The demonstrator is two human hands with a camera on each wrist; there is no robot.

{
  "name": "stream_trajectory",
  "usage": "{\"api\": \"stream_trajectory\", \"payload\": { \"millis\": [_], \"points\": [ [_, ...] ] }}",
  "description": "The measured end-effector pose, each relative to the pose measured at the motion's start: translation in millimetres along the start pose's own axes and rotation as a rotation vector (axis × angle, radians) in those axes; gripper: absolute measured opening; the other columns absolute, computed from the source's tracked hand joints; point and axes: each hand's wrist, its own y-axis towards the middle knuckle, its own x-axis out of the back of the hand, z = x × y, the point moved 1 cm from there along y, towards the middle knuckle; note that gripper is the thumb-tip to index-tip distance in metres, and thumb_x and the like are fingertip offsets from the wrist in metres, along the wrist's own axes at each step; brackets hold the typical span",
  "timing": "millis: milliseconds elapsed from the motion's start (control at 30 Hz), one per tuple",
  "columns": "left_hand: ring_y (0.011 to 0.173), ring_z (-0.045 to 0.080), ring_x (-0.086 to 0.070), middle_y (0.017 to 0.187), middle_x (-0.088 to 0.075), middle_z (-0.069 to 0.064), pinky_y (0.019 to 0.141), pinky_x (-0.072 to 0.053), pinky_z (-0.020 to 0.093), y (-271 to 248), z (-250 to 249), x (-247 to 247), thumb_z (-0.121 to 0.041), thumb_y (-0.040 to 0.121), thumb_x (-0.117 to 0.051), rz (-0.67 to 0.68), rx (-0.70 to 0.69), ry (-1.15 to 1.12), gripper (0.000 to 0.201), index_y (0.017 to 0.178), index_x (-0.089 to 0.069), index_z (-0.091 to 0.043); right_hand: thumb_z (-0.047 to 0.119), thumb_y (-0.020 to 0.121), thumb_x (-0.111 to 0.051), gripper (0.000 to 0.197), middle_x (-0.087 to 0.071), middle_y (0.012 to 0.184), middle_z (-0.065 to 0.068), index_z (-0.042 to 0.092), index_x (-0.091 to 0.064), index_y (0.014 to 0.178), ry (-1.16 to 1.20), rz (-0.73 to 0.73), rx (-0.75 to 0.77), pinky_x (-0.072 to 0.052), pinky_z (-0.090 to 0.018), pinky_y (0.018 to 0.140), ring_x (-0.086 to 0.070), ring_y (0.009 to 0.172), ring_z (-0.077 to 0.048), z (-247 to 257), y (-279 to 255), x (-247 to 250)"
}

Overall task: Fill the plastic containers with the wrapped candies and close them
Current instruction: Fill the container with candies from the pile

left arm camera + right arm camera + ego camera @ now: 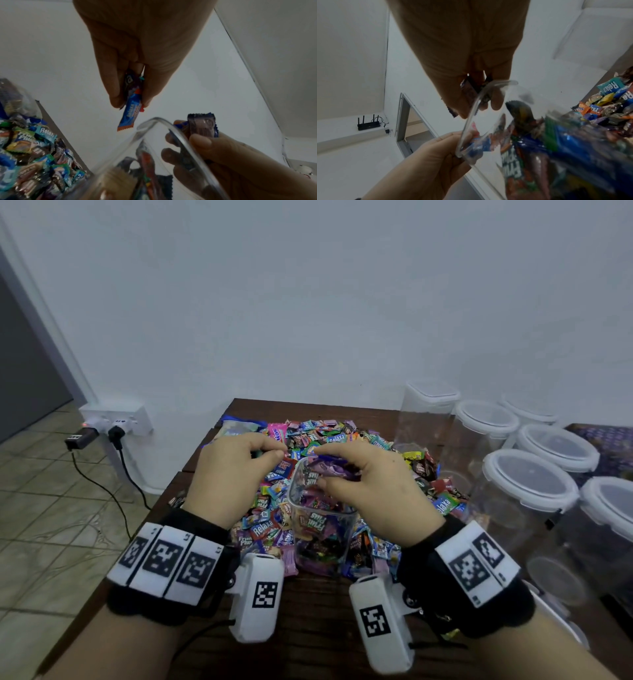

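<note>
- The open container (320, 522) stands in the candy pile (342, 440) on the table (308, 628), already well filled.
- The right hand (373, 484) holds purple candies pinched over its mouth.
- The left hand (229, 474) pinches a blue candy (130, 115) just beside the rim.
- Filling is under way; next, I'd say, both should let go over the opening.
- Lidded containers (531, 477) wait at the right.

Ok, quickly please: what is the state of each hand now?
Left hand: pinches wrapped candies near the open container.
Right hand: grips purple wrapped candies over the container's mouth.
</note>
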Motion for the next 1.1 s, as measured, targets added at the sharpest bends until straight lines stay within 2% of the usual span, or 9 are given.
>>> {"api": "stream_trajectory", "payload": {
  "millis": [167,300,433,567,667,733,867,1000,1100],
  "points": [
    [0.07,-0.001,-0.054,0.074,-0.059,-0.018,0.064,-0.038,0.013,1.4,-0.3,-1.2,-0.019,0.088,-0.063,0.005,0.003,-0.022,0.01,0.087,-0.073,-0.023,0.017,0.082,-0.068,0.037,-0.06,0.108,0.01,0.02,-0.064,0.118,-0.027,-0.013,0.008,-0.033,-0.002,0.08,-0.049,0.095,0.001,-2.5,-0.5,0.9],
    [0.067,0.0,-0.053,0.068,-0.058,-0.018,0.066,-0.04,0.017,0.8,-0.6,-0.5,-0.018,0.087,-0.065,-0.003,0.0,-0.056,0.01,0.084,-0.073,-0.023,0.018,0.083,-0.069,0.032,-0.06,0.114,0.007,0.018,-0.066,0.115,0.073,-0.039,-0.008,-0.049,-0.026,0.09,-0.054,0.104,-0.006,-4.2,-5.4,1.9],
    [0.076,0.005,-0.058,0.076,-0.063,-0.017,0.081,-0.051,0.034,0.9,-4.1,2.3,-0.02,0.087,-0.065,-0.002,-0.019,-0.104,0.015,0.08,-0.071,-0.032,0.031,0.082,-0.064,0.033,-0.059,0.115,0.015,0.026,-0.063,0.115,0.166,-0.193,-0.025,-0.046,-0.031,0.095,-0.053,0.11,-0.001,-13.4,-16.1,2.6],
    [0.083,0.013,-0.063,0.081,-0.069,-0.01,0.085,-0.053,0.043,-0.8,-15.1,5.2,-0.021,0.085,-0.067,-0.013,-0.059,-0.174,0.019,0.077,-0.07,-0.038,0.052,0.071,-0.073,0.082,-0.039,0.14,0.021,0.038,-0.032,0.141,0.375,-0.056,-0.199,-0.034,-0.017,0.098,-0.036,0.129,0.002,-28.0,-30.3,-5.4],
    [0.081,0.017,-0.065,0.077,-0.07,-0.007,0.083,-0.054,0.044,-1.0,-24.5,5.2,-0.02,0.085,-0.067,0.01,-0.083,-0.237,0.018,0.079,-0.071,-0.037,0.05,0.063,-0.082,0.109,-0.034,0.142,0.026,0.039,-0.013,0.147,0.496,0.043,-0.244,-0.034,-0.023,0.105,-0.035,0.132,0.002,-37.5,-36.4,-22.0],
    [0.083,0.017,-0.066,0.079,-0.07,-0.007,0.084,-0.054,0.044,-0.3,-29.6,1.9,-0.019,0.086,-0.067,0.07,-0.098,-0.253,0.017,0.08,-0.072,-0.034,0.041,0.064,-0.084,0.102,-0.047,0.134,0.025,0.039,-0.02,0.144,0.529,0.058,-0.222,-0.04,-0.026,0.102,-0.046,0.123,0.002,-41.8,-36.1,-30.4],
    [0.082,0.0,-0.063,0.082,-0.069,-0.015,0.083,-0.052,0.03,-2.8,-36.5,-11.0,-0.019,0.087,-0.065,0.236,-0.148,-0.148,0.018,0.08,-0.07,-0.035,0.02,0.074,-0.079,0.066,-0.056,0.112,0.034,0.043,-0.041,0.123,0.519,0.013,-0.163,-0.044,-0.013,0.088,-0.054,0.107,0.01,-43.7,-35.3,-33.6],
    [0.086,-0.002,-0.063,0.089,-0.07,-0.014,0.087,-0.052,0.03,-7.5,-39.4,-18.5,-0.02,0.087,-0.066,0.357,-0.159,-0.057,0.023,0.081,-0.067,-0.042,0.021,0.074,-0.08,0.065,-0.057,0.113,0.032,0.045,-0.043,0.121,0.511,-0.007,-0.152,-0.045,-0.017,0.091,-0.055,0.109,0.008,-48.1,-35.9,-35.4],
    [0.095,0.0,-0.063,0.1,-0.071,-0.01,0.091,-0.051,0.034,-7.9,-39.0,-17.7,-0.023,0.084,-0.067,0.362,-0.158,-0.057,0.014,0.079,-0.071,-0.036,0.018,0.074,-0.079,0.065,-0.058,0.115,0.027,0.045,-0.043,0.121,0.524,-0.007,-0.138,-0.046,-0.017,0.09,-0.056,0.109,0.004,-49.9,-35.3,-36.8]
  ]
}}
